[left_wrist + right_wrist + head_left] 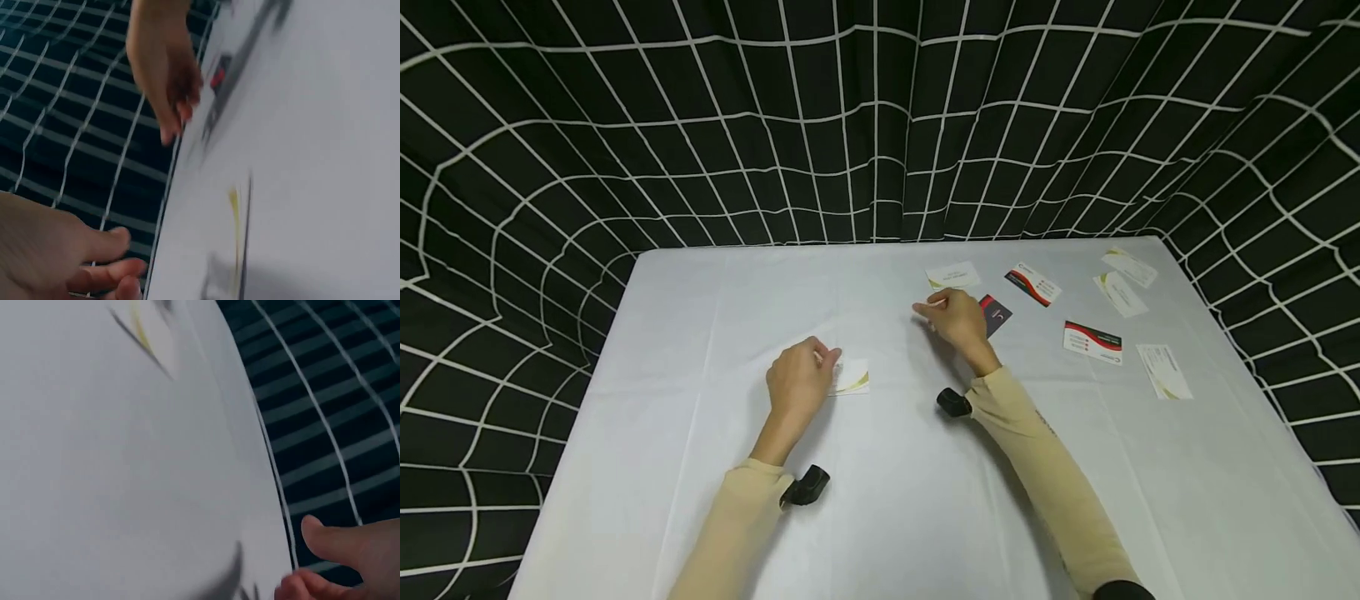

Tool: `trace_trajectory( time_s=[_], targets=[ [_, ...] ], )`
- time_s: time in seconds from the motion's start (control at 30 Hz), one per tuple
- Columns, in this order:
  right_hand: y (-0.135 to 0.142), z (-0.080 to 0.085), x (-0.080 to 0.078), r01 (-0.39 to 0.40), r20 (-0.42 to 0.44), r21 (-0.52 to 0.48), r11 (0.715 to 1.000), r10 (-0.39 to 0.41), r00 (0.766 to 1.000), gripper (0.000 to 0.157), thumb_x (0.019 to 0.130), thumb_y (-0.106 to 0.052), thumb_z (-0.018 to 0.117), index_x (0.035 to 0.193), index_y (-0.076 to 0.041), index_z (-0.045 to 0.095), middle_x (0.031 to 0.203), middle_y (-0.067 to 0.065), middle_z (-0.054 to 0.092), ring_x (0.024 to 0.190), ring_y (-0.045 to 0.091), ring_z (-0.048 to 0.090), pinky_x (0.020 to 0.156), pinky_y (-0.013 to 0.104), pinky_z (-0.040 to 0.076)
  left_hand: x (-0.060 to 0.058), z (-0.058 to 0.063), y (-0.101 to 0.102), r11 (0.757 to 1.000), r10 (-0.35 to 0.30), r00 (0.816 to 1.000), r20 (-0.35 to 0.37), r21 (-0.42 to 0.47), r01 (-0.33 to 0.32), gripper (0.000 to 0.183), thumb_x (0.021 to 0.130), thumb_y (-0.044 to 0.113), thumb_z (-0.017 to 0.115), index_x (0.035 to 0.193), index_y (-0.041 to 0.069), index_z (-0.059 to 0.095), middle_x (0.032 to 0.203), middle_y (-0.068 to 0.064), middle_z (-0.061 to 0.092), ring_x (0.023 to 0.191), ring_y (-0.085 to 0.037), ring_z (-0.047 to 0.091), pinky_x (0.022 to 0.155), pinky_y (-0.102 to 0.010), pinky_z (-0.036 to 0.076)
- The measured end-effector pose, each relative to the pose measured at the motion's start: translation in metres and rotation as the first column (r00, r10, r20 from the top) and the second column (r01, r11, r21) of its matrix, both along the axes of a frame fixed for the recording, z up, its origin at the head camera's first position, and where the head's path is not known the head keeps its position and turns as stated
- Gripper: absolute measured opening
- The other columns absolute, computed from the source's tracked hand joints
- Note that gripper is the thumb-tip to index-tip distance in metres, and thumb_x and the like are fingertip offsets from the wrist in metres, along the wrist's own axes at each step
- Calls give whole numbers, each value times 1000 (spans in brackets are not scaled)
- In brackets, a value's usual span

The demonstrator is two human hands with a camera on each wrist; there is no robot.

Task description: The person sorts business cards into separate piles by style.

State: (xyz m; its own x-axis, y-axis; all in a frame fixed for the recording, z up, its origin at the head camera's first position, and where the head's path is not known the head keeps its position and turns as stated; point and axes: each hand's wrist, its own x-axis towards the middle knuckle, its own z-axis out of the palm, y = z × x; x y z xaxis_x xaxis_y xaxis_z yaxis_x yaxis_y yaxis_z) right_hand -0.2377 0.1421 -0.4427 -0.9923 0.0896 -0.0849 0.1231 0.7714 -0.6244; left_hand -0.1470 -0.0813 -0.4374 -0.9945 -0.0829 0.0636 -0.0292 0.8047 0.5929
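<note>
My left hand (797, 379) hovers at the left edge of a white business card (852, 377) with a gold curve. In the left wrist view, a gap shows between this hand's thumb and fingers, and the card (236, 234) lies apart from them on the table. My right hand (957, 321) is over the table, farther back, its fingers loosely bent with no card visible in them. Just behind it lies a white card (953, 275); a dark card with red (995, 314) is partly hidden by it.
Several more cards are spread on the right: two red-and-black ones (1033, 284) (1092, 342) and white-and-gold ones, such as the card (1164, 372) farthest right. A white cloth covers the table (895, 517). Black curtains with a white grid (820, 150) surround its back and sides.
</note>
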Motion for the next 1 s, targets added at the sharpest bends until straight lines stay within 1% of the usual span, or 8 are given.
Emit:
trace_trajectory(
  time_s=[0.2,0.4,0.57,0.67,0.73,0.8,0.9,1.0],
  targets=[
    [24,-5,-46,145,-76,190,971,-133,988,62,76,-41,68,115,6,53,106,23,54,98,37,50,77,47,43,-9,1,64,991,-130,985,-113,13,132,26,91,21,54,110,3,59,96,-9,59,84,-21,52,67,-31,45],
    [36,-6,-68,124,43,338,933,-147,988,72,70,-41,73,110,14,50,108,30,48,104,43,44,87,51,38,-17,-9,116,966,-246,965,-90,58,252,40,94,9,41,131,-6,38,129,-19,43,121,-29,40,96,-37,38],
    [42,-3,-66,80,35,224,971,-90,995,49,70,-29,77,100,7,63,100,26,61,90,39,57,74,46,47,-32,-22,126,959,-247,969,5,142,244,51,93,3,39,138,-10,19,142,-26,23,133,-31,22,106,-37,24],
    [49,-3,-57,41,65,119,992,-49,997,35,77,-23,71,100,2,66,102,20,63,89,33,58,71,39,46,-36,-27,126,947,-275,954,118,207,247,61,89,-1,39,141,-7,7,146,-26,10,135,-31,15,107,-37,21],
    [54,-3,-52,13,98,52,999,-18,995,30,80,-21,67,100,3,66,103,20,63,87,29,56,69,34,45,-38,-27,125,935,-294,941,166,252,248,67,87,-3,40,141,-6,1,148,-24,4,131,-31,27,104,-37,28],
    [58,-2,-47,-24,130,-1,1000,24,991,30,83,-21,65,101,3,66,99,19,63,81,24,55,64,29,43,-39,-27,123,925,-298,937,184,297,235,66,88,-1,38,141,-5,-2,148,-23,0,126,-29,33,101,-36,32],
    [62,-1,-40,-80,161,-72,994,90,983,31,84,-22,63,102,4,66,89,15,65,70,18,53,56,23,42,-40,-26,120,903,-287,943,171,378,206,61,93,3,33,141,-5,-4,148,-22,-1,128,-28,31,103,-35,29],
    [63,1,-31,-121,159,-118,986,139,977,31,85,-22,62,102,4,66,85,12,65,69,15,54,55,21,42,-42,-27,117,890,-245,960,136,424,167,55,96,7,29,141,-6,1,148,-22,8,135,-26,14,108,-36,17]
  ],
)
